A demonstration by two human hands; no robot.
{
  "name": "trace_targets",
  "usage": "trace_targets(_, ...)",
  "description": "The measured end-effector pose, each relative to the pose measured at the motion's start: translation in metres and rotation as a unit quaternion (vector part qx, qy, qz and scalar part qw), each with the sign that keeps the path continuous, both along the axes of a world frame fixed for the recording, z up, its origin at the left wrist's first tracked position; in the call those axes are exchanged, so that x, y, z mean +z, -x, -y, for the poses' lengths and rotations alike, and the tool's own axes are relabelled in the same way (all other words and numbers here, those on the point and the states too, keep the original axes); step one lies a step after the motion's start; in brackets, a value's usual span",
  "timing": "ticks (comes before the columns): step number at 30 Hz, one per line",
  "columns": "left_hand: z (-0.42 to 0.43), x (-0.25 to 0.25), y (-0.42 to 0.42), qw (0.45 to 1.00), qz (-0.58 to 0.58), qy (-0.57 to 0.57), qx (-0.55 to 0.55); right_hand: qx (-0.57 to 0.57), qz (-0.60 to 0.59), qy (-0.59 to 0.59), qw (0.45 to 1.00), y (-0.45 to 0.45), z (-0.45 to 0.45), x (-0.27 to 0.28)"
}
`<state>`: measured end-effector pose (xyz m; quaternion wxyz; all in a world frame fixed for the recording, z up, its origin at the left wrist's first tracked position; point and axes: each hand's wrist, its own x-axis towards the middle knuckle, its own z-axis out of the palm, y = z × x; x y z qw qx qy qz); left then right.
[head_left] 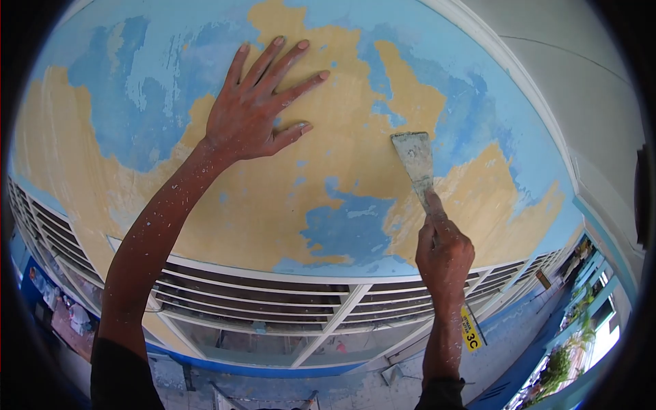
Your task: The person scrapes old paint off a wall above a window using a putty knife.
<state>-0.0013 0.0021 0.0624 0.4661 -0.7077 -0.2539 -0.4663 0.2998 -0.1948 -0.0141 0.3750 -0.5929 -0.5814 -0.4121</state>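
Note:
My left hand (249, 113) is spread against the wall (328, 150), its fingers apart and nothing held. Wrapped round the handle of a paint scraper (415, 158) is my right hand (444, 246), with the index finger stretched along the tool. The scraper's wide, stained blade points up and rests at or very near the wall; whether it touches, I cannot tell. Patches of light and darker blue paint cover parts of the wall, with tan surface bared between them. Pale flecks dot both forearms.
Below the wall runs a row of white-framed louvred windows (355, 290). A yellow sign (471, 331) marked 3C hangs at the lower right. White moulding (509, 51) edges the wall beside the ceiling (567, 65). Far below lies the floor (403, 362); plants (557, 369) show at the right.

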Motion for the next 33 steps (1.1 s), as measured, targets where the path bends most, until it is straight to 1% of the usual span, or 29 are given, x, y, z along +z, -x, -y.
trace_targets(2,0.000,0.002,0.000,1.000,0.003,-0.003,0.001,0.007,0.007,-0.015,1.000,0.001,-0.009,0.003)
trace_targets(6,-0.001,0.000,0.002,1.000,-0.002,0.001,0.000,0.004,-0.009,-0.007,1.000,0.008,-0.010,0.019)
trace_targets(7,-0.001,0.002,0.002,1.000,-0.003,-0.005,-0.006,-0.010,-0.058,0.039,0.998,0.017,0.002,0.020)
trace_targets(10,-0.002,-0.001,0.000,1.000,0.009,-0.014,-0.016,0.000,-0.062,0.001,0.998,-0.003,0.004,-0.001)
trace_targets(12,-0.006,-0.002,-0.007,0.999,0.020,-0.023,-0.011,-0.067,-0.135,0.004,0.989,-0.026,0.019,-0.015)
trace_targets(13,-0.005,-0.002,-0.020,0.998,0.050,-0.003,-0.047,-0.057,-0.203,0.004,0.977,-0.031,0.031,-0.023)
trace_targets(14,-0.002,-0.004,-0.041,0.993,0.081,0.016,-0.081,-0.044,-0.269,0.003,0.962,-0.034,0.044,-0.035)
trace_targets(15,0.002,-0.003,-0.062,0.987,0.111,0.033,-0.113,-0.015,-0.275,-0.014,0.961,-0.037,0.051,-0.055)
trace_targets(16,0.006,-0.001,-0.085,0.983,0.103,0.041,-0.144,0.014,-0.283,-0.030,0.959,-0.042,0.054,-0.083)
trace_targets(17,0.011,0.001,-0.111,0.979,0.093,0.052,-0.174,0.023,-0.228,-0.026,0.973,-0.052,0.055,-0.118)
trace_targets(18,0.015,0.001,-0.131,0.973,0.083,0.063,-0.204,0.032,-0.242,-0.002,0.970,-0.048,0.064,-0.142)
trace_targets(19,0.017,0.001,-0.146,0.977,0.102,0.061,-0.175,0.041,-0.256,0.021,0.966,-0.045,0.073,-0.166)
trace_targets(20,0.019,0.002,-0.159,0.980,0.121,0.059,-0.146,0.050,-0.335,0.064,0.939,-0.029,0.089,-0.182)
trace_targets(22,0.018,0.005,-0.171,0.982,0.146,0.046,-0.112,0.037,-0.412,0.096,0.905,-0.027,0.112,-0.230)
trace_targets(24,0.015,0.002,-0.170,0.984,0.141,0.038,-0.098,-0.020,-0.484,0.153,0.861,-0.028,0.140,-0.272)
trace_targets(26,0.018,-0.002,-0.167,0.988,0.118,0.040,-0.088,-0.026,-0.453,0.119,0.883,-0.033,0.171,-0.323)
trace_targets(27,0.019,0.001,-0.165,0.989,0.113,0.037,-0.083,-0.026,-0.430,0.098,0.897,-0.034,0.174,-0.325)
trace_targets(30,0.021,0.001,-0.162,0.989,0.105,0.039,-0.094,-0.036,-0.519,0.124,0.845,-0.033,0.193,-0.320)
trace_targets(31,0.019,0.001,-0.162,0.992,0.098,0.035,-0.075,-0.036,-0.505,0.121,0.854,-0.034,0.195,-0.318)
trace_targets(33,0.013,0.000,-0.161,0.995,0.085,0.028,-0.038,-0.045,-0.516,0.135,0.845,-0.029,0.198,-0.307)
